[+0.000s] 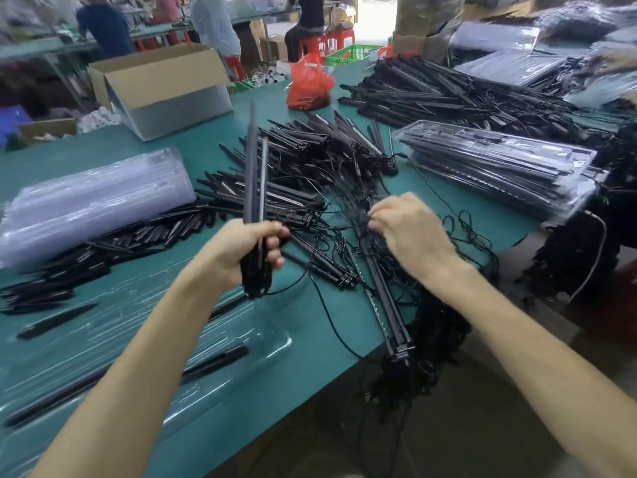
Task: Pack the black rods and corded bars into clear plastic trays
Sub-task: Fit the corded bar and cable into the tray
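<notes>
Head view. The left hand (248, 251), just left of centre, has its fingers and thumb wrapped tightly round the lower end of a small bundle of corded bars (255, 167). The bundle stands nearly upright, its tips pointing to 12 o'clock, with a loop of cord hanging below the fist.

The right hand (410, 232), at 3 o'clock from the left, lies palm down with its fingers bent into a tangle of cords (348, 201). Blur hides whether they pinch anything.

Under the left forearm, at 7 o'clock, an open clear tray (272, 343) lies flat on the green table (144, 146), with a black rod (215, 360) resting in it on a slant.

A loose heap of short rods (103, 250) stretches off to 9 o'clock, touching a wrapped stack of empty trays (96, 201) at 10 o'clock.

At 12 o'clock, beyond both hands, a pile of bars (310, 150) fans out, its cords trailing toward the right hand and over the table edge at 5 o'clock.

A stack of filled trays (499, 167) sits at 2 o'clock, and a larger heap of bars (431, 91) at 1 o'clock behind it.

Farther back there is an open cardboard box (162, 91) at 11 o'clock and a red plastic bag (310, 84) at 12 o'clock. Other people stand at benches beyond, blurred.
</notes>
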`<action>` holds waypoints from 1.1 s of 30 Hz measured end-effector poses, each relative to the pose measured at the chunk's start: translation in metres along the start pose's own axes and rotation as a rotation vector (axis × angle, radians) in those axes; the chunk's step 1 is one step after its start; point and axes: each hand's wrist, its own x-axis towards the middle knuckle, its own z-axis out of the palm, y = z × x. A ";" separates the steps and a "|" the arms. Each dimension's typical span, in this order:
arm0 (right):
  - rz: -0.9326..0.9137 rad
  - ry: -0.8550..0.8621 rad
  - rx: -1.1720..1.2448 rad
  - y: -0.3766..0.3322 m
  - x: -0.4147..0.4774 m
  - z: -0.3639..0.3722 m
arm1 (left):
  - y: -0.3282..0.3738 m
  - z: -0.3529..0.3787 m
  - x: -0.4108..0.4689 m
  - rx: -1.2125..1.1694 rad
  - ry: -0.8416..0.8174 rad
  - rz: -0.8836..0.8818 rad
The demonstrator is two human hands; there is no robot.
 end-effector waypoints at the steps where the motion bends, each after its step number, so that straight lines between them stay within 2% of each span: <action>1: -0.014 -0.047 0.000 -0.004 -0.006 0.008 | -0.010 -0.003 0.001 0.071 0.019 -0.020; 4: 0.014 -0.011 0.012 -0.005 -0.011 0.021 | -0.030 -0.007 -0.001 0.266 0.044 -0.069; 7: 0.078 -0.005 0.108 0.000 -0.009 0.021 | -0.033 -0.007 -0.005 0.416 0.112 -0.017; 8: 0.084 -0.025 0.137 0.002 -0.009 0.020 | -0.032 -0.006 -0.005 0.533 0.156 0.016; 12: 0.096 -0.126 0.208 0.012 -0.006 0.012 | -0.027 0.008 -0.008 1.247 0.343 0.112; 14: 0.171 -0.136 0.264 0.017 -0.008 0.007 | -0.022 0.022 -0.008 1.399 0.440 0.243; 16: 0.244 -0.132 0.295 0.022 -0.012 0.003 | -0.015 0.039 -0.004 1.396 0.420 0.419; 19: 0.305 -0.142 0.309 0.023 -0.015 -0.001 | -0.007 0.079 0.003 1.253 0.144 0.644; 22: 0.325 -0.138 0.330 0.023 -0.015 -0.003 | -0.008 0.120 0.015 1.328 0.004 0.711; 25: 0.325 -0.144 0.329 0.023 -0.017 -0.003 | -0.012 0.141 0.029 1.401 0.030 0.681; 30: 0.338 -0.069 0.306 0.027 -0.021 0.000 | -0.018 0.141 0.041 1.371 0.073 0.796; 33: 0.337 -0.042 0.239 0.029 -0.020 0.001 | -0.016 0.134 0.043 1.370 0.081 0.798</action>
